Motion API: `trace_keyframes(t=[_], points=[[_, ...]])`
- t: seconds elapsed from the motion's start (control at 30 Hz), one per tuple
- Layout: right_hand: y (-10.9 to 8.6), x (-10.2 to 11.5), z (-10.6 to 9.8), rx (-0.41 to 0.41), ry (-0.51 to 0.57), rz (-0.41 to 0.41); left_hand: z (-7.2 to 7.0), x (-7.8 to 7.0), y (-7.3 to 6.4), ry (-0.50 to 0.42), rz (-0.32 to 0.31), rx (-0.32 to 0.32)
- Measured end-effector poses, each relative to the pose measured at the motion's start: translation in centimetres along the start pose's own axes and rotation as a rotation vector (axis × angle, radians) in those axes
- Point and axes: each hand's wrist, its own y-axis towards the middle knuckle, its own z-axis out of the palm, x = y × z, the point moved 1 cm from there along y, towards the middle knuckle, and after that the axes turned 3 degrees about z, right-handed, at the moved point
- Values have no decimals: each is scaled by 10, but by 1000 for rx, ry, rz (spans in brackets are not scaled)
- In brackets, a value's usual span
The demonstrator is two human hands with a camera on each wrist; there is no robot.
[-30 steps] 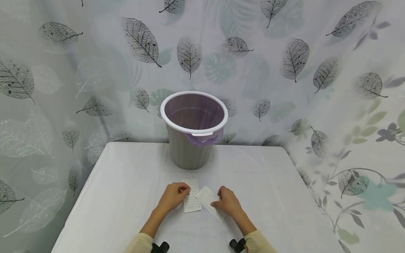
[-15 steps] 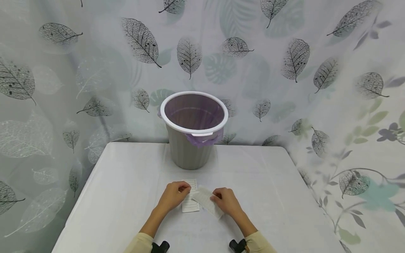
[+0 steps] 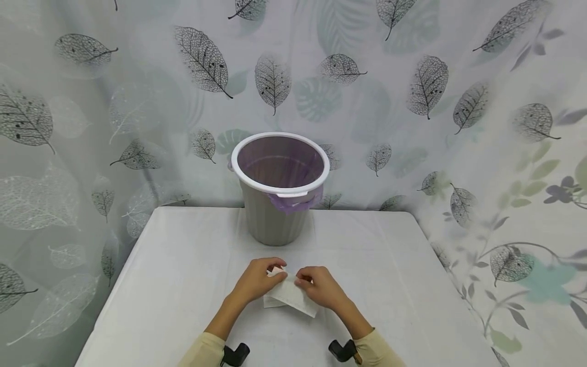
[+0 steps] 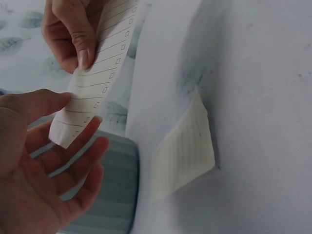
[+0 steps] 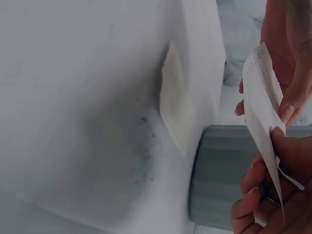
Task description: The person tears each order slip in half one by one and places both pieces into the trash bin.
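A narrow lined paper slip (image 3: 295, 295) with a column of small checkboxes is held up between both hands above the table. In the left wrist view, my left hand (image 4: 34, 161) has its thumb over one end of the slip (image 4: 92, 97) and its fingers behind it. Farther along the same paper, the right hand (image 4: 78, 29) pinches it between thumb and fingers. The head view has the left hand (image 3: 255, 280) and right hand (image 3: 323, 289) facing each other. A second lined slip (image 4: 185, 151) lies on the table below, partly hidden by the held one in the head view.
A grey bin (image 3: 275, 219) with a white rim (image 3: 293, 192) and a purple liner bag stands just beyond the hands. It sits on a white-covered table (image 3: 192, 255). Behind and at both sides hangs a leaf-patterned curtain (image 3: 367, 112).
The right hand has lifted its slip from the table and moved left with it. The left hand has moved slightly right and taken the other end.
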Motion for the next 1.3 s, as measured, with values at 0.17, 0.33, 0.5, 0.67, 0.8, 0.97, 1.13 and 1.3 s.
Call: trace_keyframes(t=[0.17, 0.33, 0.5, 0.67, 0.8, 0.97, 1.13, 1.3], points=[[3, 8, -7, 6, 1, -19, -1, -6, 3, 22, 54, 15], [5, 12, -11, -11, -1, -3, -5, -12, 5, 24, 75, 3], [5, 13, -15, -24, 1, 6, -7, -16, 7, 23, 88, 5], [6, 15, -18, -42, 10, -4, -9, -18, 9, 21, 80, 5], [6, 16, -19, -71, 14, -14, -11, -18, 9, 23, 79, -8], [6, 17, -20, -82, 18, -22, -12, -20, 11, 24, 77, 4], [5, 18, -19, -82, 7, -39, -13, -24, 12, 15, 69, 65], [6, 20, -18, -76, -3, -70, -13, -28, 14, 34, 91, 129]])
